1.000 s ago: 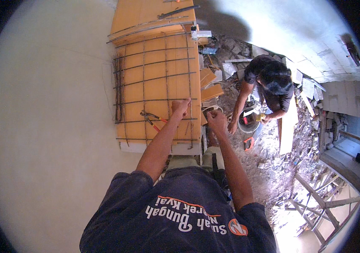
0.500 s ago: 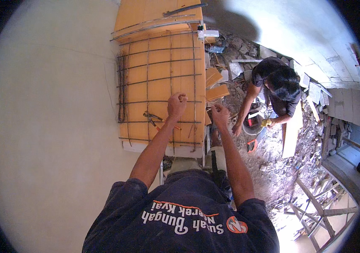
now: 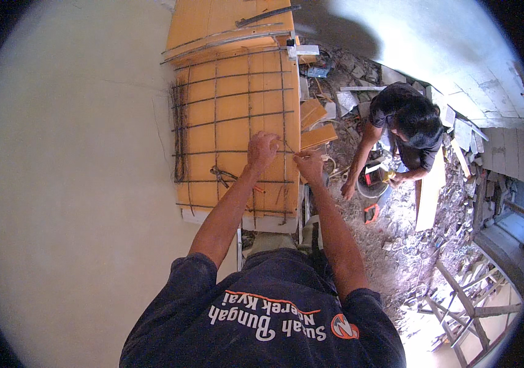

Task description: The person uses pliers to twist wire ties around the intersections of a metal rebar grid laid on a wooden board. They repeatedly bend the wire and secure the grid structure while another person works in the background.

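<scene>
A grid of thin steel rebar (image 3: 216,110) lies over an orange board surface (image 3: 234,138). My left hand (image 3: 262,149) is on the grid, its fingers curled together close to a bar crossing near the right edge. From the right, my right hand (image 3: 309,165) reaches the same crossing in a pinch. A faint thin strand, like tie wire, shows between the fingertips; the left fingers hide what they hold. Pincers (image 3: 222,176) with orange-red handles rest on the grid by my left forearm. A bundle of thin dark wires (image 3: 179,135) lies along the grid's left edge.
To the right, a co-worker (image 3: 406,126) crouches over a dark bucket (image 3: 370,183), holding something yellow. Rubble, orange board offcuts (image 3: 318,136) and an orange-handled tool (image 3: 371,213) lie on the ground there. A pale wall (image 3: 78,184) stands left; a wooden frame (image 3: 470,310) is lower right.
My right hand has moved left and in to the bar crossing, now close to my left hand. My left hand has shifted slightly. The co-worker's yellow item has moved a little over the bucket.
</scene>
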Motion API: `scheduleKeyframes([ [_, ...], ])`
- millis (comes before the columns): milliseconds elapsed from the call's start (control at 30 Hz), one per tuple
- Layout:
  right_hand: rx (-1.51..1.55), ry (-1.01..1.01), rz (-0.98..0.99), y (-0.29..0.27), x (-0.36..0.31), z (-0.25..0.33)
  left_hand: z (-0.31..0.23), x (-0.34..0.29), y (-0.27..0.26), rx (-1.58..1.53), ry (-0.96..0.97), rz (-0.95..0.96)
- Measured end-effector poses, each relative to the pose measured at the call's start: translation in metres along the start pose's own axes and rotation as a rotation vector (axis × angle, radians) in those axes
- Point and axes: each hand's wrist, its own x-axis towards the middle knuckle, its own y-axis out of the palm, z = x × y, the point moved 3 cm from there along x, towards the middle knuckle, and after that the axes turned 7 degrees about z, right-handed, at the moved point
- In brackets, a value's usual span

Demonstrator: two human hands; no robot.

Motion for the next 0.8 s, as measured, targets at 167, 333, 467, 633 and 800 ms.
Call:
scheduleKeyframes([
  [167, -0.07, -0.001, 0.047, 0.002, -0.015, 0.02, -0.003, 0.001, 0.001, -0.009, -0.068, 0.069],
  [333, 0.026, -0.014, -0.051, 0.008, -0.022, 0.01, -0.015, 0.011, -0.003, 0.112, -0.125, 0.136],
  [467, 0.035, 0.096, -0.076, 0.008, -0.025, 0.006, -0.015, 0.017, 0.0, 0.041, -0.183, 0.214],
  [633, -0.027, 0.079, 0.004, 0.014, -0.025, 0.02, 0.015, 0.019, 0.018, -0.011, -0.319, 0.336],
  [800, 0.13, 0.122, 0.302, 0.008, 0.005, 0.003, 0.003, 0.026, 0.009, -0.122, -0.291, 0.382],
])
